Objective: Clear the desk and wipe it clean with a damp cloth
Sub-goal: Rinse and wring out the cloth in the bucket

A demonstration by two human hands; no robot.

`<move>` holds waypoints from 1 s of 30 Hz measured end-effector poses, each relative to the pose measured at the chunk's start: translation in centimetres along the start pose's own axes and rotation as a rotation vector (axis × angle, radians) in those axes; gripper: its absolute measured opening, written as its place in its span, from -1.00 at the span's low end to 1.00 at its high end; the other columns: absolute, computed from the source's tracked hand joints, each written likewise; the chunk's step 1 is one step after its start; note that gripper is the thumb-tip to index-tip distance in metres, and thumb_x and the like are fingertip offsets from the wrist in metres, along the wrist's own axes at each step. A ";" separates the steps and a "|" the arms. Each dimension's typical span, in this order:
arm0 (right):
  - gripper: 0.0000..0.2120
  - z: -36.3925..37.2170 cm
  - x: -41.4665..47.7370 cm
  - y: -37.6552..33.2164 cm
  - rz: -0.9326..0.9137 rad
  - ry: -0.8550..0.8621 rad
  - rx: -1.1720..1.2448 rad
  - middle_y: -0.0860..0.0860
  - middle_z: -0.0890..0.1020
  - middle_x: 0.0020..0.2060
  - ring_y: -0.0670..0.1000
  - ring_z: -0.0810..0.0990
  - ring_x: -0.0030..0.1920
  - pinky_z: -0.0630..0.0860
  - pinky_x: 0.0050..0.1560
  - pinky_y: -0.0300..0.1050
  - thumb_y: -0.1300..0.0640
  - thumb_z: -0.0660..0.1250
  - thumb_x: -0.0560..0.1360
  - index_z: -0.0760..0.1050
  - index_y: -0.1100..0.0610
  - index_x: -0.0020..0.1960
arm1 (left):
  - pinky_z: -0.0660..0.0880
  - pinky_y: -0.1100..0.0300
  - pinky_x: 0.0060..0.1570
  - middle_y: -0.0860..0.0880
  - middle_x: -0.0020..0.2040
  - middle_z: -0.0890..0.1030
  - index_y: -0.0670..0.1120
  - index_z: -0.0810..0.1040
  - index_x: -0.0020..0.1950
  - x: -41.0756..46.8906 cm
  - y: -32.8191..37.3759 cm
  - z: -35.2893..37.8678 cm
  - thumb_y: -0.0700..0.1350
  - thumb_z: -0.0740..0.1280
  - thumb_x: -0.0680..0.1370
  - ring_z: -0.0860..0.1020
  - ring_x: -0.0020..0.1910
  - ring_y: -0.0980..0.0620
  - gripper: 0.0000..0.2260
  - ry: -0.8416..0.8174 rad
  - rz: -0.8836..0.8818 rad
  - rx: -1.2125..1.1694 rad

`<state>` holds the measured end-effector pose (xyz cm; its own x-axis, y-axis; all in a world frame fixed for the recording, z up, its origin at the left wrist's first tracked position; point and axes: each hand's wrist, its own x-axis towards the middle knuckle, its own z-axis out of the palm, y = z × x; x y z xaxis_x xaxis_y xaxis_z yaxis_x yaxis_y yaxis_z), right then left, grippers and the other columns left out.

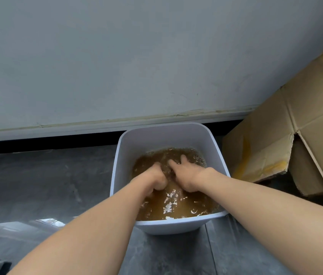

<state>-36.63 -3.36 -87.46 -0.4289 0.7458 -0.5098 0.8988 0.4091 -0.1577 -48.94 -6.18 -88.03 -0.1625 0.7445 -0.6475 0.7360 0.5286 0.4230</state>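
1. Head view: white tub [176, 133] on dark floor [47, 175], just below wall [136, 56]; cardboard box [275, 145] just beside it on the right.
2. Tub holds brown, bubbly water [186, 209], level approx. halfway up the walls.
3. Left hand [157, 178] in the water, curled to a fist; right hand [186, 173] touching it, fingers bent down into the water. Prob. both working the cloth. Cloth itself not visible under murky water, so cannot tell what either hand grips.
4. No table in view; wiping step not begun, by my reading.
5. Risks (judgement):
   a. Hard wringing w/ both hands → splash over rim onto floor; box nearby could soak up water.
   b. Water this dirty → cloth may smear the table, not clean it.
   c. Under-wrung cloth → drips, table left too wet.
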 end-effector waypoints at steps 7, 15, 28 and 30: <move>-0.57 0.9 0.6 -1.1 0.136 -0.094 0.173 0.23 0.51 0.34 0.20 0.55 0.27 0.50 0.20 -0.03 0.25 0.28 0.58 0.37 0.24 0.44 | 0.54 0.02 0.00 -0.25 0.14 0.56 -0.22 0.40 0.36 0.3 0.8 0.4 -0.16 0.16 0.66 0.58 0.05 -0.17 -0.70 -0.144 -0.092 -0.212; -0.54 0.4 0.7 -4.6 0.420 0.284 1.108 0.25 0.67 -0.04 0.17 0.61 -0.25 0.46 -0.37 -0.11 -0.06 0.02 0.66 0.55 0.24 -0.01 | 0.26 0.23 -0.49 -0.11 -0.66 0.34 -0.20 0.36 -0.47 -0.9 1.3 -0.4 -0.02 0.09 0.69 0.34 -0.73 0.00 -0.46 -0.072 -0.192 -0.803; -0.78 -0.7 0.2 -0.8 0.257 0.400 0.529 0.26 0.56 0.20 0.30 0.55 0.19 0.41 0.04 0.00 0.11 0.10 0.69 0.41 0.20 0.23 | 0.11 0.40 -0.61 -0.01 -0.57 0.33 -0.05 0.31 -0.42 -0.8 2.2 -1.1 -0.13 0.09 0.64 0.27 -0.66 0.10 -0.60 -0.183 -0.009 -0.827; -0.70 -0.9 0.1 -1.0 0.191 0.291 0.472 0.30 0.40 0.31 0.35 0.50 0.24 0.40 0.17 0.03 0.11 0.15 0.67 0.28 0.16 0.36 | 0.37 0.26 -0.49 -0.13 -0.43 0.53 -0.14 0.47 -0.26 0.1 1.5 -1.0 -0.16 0.20 0.62 0.51 -0.52 -0.04 -0.74 -0.042 -0.012 -0.785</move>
<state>-37.68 -3.23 -86.64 -0.2023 0.9243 -0.3238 0.8772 0.0240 -0.4794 -48.49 -4.90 -86.87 -0.1309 0.7288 -0.6721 0.0522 0.6820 0.7295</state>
